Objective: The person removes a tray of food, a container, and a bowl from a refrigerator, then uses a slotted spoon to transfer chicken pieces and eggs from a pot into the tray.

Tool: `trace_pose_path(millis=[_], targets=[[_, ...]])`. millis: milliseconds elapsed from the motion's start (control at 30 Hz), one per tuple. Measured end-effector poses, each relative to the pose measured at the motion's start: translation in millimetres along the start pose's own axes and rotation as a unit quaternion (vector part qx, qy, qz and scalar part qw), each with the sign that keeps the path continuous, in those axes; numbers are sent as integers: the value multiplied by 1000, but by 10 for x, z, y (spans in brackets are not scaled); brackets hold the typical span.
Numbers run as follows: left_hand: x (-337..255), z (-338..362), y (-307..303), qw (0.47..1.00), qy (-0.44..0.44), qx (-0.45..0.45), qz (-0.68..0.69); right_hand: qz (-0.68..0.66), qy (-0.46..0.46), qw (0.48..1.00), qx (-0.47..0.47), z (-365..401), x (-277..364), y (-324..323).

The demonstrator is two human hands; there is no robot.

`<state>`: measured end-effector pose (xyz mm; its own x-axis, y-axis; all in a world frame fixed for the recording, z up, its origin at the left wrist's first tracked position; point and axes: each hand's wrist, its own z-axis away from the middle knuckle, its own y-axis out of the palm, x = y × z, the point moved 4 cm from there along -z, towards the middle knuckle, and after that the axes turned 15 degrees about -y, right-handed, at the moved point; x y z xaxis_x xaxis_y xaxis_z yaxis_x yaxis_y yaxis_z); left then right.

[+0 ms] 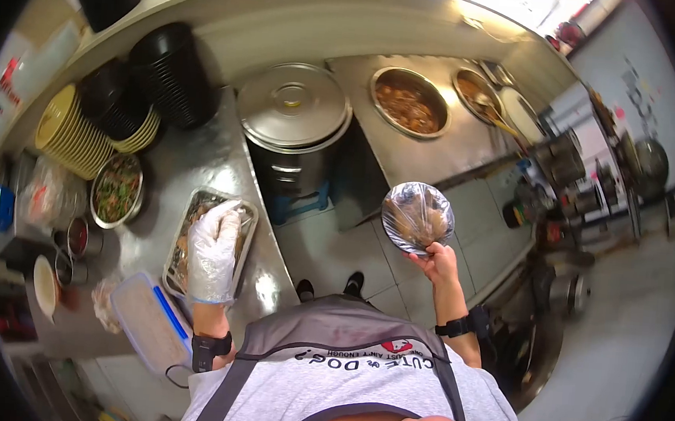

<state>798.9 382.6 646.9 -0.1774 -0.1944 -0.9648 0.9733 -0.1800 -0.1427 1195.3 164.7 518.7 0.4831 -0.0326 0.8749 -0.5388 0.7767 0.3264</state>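
My right hand (432, 262) grips the near rim of a small bowl (404, 237) lined with clear plastic, holding it out over the floor. Brownish food pieces (423, 216) lie in it. On the left, my left hand (215, 253) wears a clear plastic glove and is over a rectangular metal tray (170, 275) of food on the steel counter. Its fingers are bent and close together; whatever they may hold is hidden by the glove and hand. A plastic lidded box (145, 326) with a blue clip edge sits beside my left forearm.
A big lidded pot (291, 105) stands ahead. Two round pots of stew (411, 106) are set in the steel worktop (427, 158) to its right, one with a ladle. Left are stacked yellow bowls (73, 131), black containers (173, 74) and a bowl of chopped vegetables (117, 189).
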Motion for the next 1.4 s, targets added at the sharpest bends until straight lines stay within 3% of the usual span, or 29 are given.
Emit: trace_pose_path(millis=[200, 300, 467, 600, 700, 867, 967, 1067, 1133, 1167, 1233, 1400], targets=[[100, 427, -191, 981, -37, -189, -12, 48, 21, 986, 158, -898, 9, 677], [213, 772, -186, 958, -63, -278, 25, 97, 69, 956, 269, -1124, -121, 1394], [260, 1323, 29, 919, -74, -378, 86, 58, 137, 886, 439, -1089, -644, 2808], [353, 1908, 167, 887, -83, -442, 102, 14, 180, 855, 487, -1055, -1356, 3767], [484, 2356, 311, 841, -122, -510, 133, 5, 241, 856, 457, -1249, -2087, 4189], [717, 2968, 475, 767, -181, -594, 159, 29, 245, 851, 463, -1328, -2514, 4335], [869, 3119, 466, 736, -190, -623, 186, 271, 105, 825, 485, -1419, -2472, 4172], [1158, 3069, 281, 743, -188, -597, 238, 368, 133, 756, 525, -1258, -2568, 3738], [1105, 2864, 143, 748, -212, -587, 226, 324, 211, 741, 549, -737, -2337, 3487], [1030, 2703, 79, 758, -226, -566, 232, 328, 207, 743, 545, -802, -2427, 3465], [1091, 2460, -95, 792, -226, -517, 233, 187, 277, 775, 536, -906, -2685, 3403], [1183, 1926, -405, 868, -171, -429, 183, 150, 339, 761, 532, -845, -2683, 3129]])
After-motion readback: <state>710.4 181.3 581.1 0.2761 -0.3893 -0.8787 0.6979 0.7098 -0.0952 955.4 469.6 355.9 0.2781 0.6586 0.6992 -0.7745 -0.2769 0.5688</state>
